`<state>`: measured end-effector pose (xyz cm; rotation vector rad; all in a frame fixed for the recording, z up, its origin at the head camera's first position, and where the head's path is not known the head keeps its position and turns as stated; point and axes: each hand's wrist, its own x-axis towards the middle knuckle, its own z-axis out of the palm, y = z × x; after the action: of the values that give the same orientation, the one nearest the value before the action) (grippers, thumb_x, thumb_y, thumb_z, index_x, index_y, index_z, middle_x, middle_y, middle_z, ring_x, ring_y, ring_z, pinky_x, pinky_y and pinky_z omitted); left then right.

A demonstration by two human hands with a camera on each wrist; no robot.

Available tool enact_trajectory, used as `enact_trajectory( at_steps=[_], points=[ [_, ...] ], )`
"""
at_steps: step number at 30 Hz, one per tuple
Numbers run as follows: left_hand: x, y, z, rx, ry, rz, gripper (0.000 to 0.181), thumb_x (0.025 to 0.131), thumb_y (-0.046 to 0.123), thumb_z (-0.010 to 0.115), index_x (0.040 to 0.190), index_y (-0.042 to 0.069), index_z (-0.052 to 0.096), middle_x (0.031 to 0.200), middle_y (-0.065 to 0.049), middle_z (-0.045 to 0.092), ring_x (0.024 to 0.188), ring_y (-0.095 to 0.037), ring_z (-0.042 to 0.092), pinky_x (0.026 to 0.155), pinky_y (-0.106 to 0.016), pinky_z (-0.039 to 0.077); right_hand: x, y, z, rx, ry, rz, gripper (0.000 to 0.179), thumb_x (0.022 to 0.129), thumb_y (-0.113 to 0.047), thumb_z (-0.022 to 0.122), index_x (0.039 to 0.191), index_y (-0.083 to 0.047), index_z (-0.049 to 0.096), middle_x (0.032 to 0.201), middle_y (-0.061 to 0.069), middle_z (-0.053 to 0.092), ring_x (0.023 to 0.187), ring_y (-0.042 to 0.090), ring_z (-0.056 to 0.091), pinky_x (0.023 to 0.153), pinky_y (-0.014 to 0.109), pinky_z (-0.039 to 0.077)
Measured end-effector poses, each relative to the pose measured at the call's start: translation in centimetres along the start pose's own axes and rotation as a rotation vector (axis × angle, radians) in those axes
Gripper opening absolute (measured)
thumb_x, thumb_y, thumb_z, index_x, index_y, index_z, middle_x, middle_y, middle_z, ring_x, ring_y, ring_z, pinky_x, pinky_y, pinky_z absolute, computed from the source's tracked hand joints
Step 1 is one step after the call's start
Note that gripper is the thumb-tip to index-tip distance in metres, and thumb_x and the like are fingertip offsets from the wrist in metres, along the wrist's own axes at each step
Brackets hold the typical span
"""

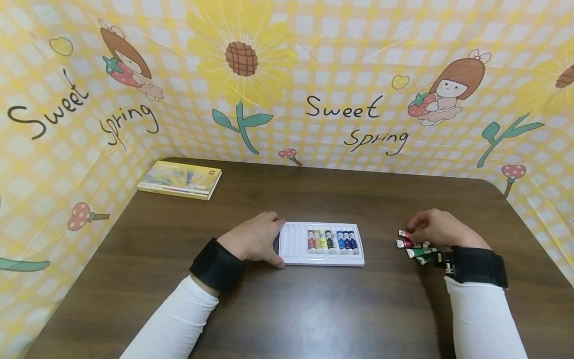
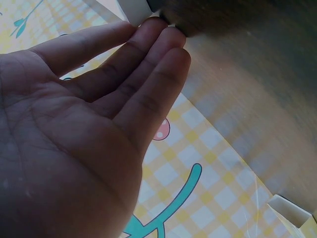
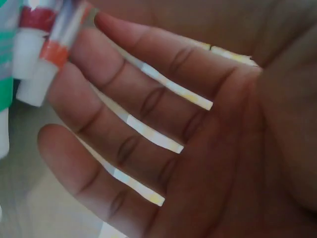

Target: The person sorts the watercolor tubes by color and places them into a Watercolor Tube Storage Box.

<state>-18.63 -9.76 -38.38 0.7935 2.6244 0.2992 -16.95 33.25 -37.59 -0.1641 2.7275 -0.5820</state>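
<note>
Eight paint tubes (image 1: 323,241) lie side by side in one white tray (image 1: 293,243) at mid-surface (image 1: 269,309); four loose tubes (image 1: 420,253) show to its right, near the right hand. One yellow box (image 1: 181,178) sits at the far left. The left hand (image 1: 257,237) is spread across the tray's left end, gripping it, thumb at the near corner, slightly bent fingers at the far one. The right hand (image 1: 441,229), half closed, pinches an orange-banded tube (image 3: 53,52) between thumb and forefinger. Both forearms slant inward, the left more steeply sideways.
</note>
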Motion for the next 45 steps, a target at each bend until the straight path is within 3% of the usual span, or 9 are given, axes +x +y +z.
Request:
enact_trajectory(
  at_steps=[8,24,28,32,35,39,45],
  points=[
    [0.0,0.0,-0.1,0.006,0.001,0.003,0.094,0.077,0.041,0.093,0.150,-0.002,0.053,0.150,-0.020,0.054,0.138,-0.034,0.052,0.117,-0.049,0.046,0.2,0.2,0.3,-0.023,0.059,-0.003,0.013,0.092,-0.011,0.074,0.100,-0.001,0.077,0.092,0.010,0.076,0.079,0.018,0.061,0.068,0.032,0.048],
    [0.0,0.0,-0.1,0.003,-0.003,0.000,0.095,0.078,0.041,0.093,0.151,-0.002,0.052,0.151,-0.020,0.054,0.139,-0.035,0.051,0.117,-0.049,0.046,0.4,1.2,0.5,-0.045,0.122,0.047,0.020,0.100,-0.004,0.061,0.111,0.006,0.074,0.095,0.019,0.073,0.080,0.027,0.061,0.068,0.034,0.047],
    [-0.1,0.0,-0.1,0.001,-0.001,0.000,0.094,0.078,0.041,0.093,0.151,-0.002,0.052,0.150,-0.020,0.054,0.139,-0.034,0.051,0.117,-0.049,0.046,0.3,1.4,0.4,-0.044,0.143,0.007,0.019,0.097,-0.003,0.062,0.111,0.003,0.073,0.093,0.015,0.073,0.081,0.024,0.062,0.070,0.034,0.047],
    [-0.1,0.1,-0.1,0.001,0.002,0.000,0.095,0.077,0.040,0.093,0.151,-0.002,0.052,0.150,-0.020,0.054,0.139,-0.035,0.051,0.118,-0.049,0.045,0.1,1.2,0.2,-0.007,0.124,-0.039,0.018,0.094,-0.001,0.064,0.107,-0.003,0.077,0.092,0.009,0.075,0.082,0.019,0.062,0.071,0.033,0.047],
    [-0.1,0.1,-0.1,-0.001,0.002,-0.001,0.095,0.077,0.040,0.093,0.151,-0.003,0.052,0.150,-0.021,0.054,0.139,-0.035,0.051,0.118,-0.049,0.045,0.0,1.0,0.1,0.009,0.079,-0.039,0.020,0.096,0.000,0.062,0.103,-0.006,0.079,0.101,0.015,0.077,0.086,0.022,0.063,0.072,0.034,0.048],
    [-0.1,0.1,-0.1,-0.004,0.000,-0.006,0.095,0.077,0.040,0.093,0.151,-0.003,0.052,0.150,-0.020,0.054,0.139,-0.034,0.051,0.117,-0.049,0.046,-0.1,1.0,0.2,-0.012,0.064,-0.021,0.022,0.099,0.000,0.059,0.107,-0.002,0.080,0.114,0.026,0.075,0.094,0.032,0.065,0.077,0.041,0.053],
    [0.0,0.0,0.0,0.000,0.000,-0.001,0.095,0.078,0.040,0.093,0.151,-0.002,0.052,0.150,-0.020,0.054,0.138,-0.034,0.051,0.117,-0.050,0.046,0.0,1.2,0.4,-0.048,0.115,-0.011,0.020,0.100,-0.005,0.063,0.112,0.003,0.077,0.111,0.028,0.075,0.095,0.035,0.068,0.081,0.051,0.055]
  ],
)
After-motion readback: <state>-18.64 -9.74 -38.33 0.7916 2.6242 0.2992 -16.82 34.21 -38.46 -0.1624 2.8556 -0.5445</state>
